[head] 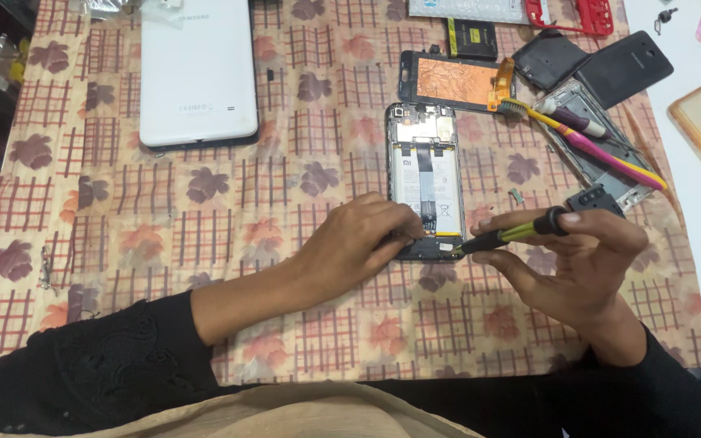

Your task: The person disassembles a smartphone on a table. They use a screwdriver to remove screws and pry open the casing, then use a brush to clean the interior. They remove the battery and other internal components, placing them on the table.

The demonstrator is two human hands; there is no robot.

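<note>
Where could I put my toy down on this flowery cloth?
Bare cloth lies left of the opened phone, below the white tablet. The top right is crowded: toothbrush, screen panel, dark covers. The left hand and right hand fill the middle.

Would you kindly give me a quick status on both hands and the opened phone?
Left hand steadying opened phone at its lower edge. Right hand holds screwdriver, tip at phone's bottom corner. Toothbrush and spare parts lie apart, nothing blocking.
</note>
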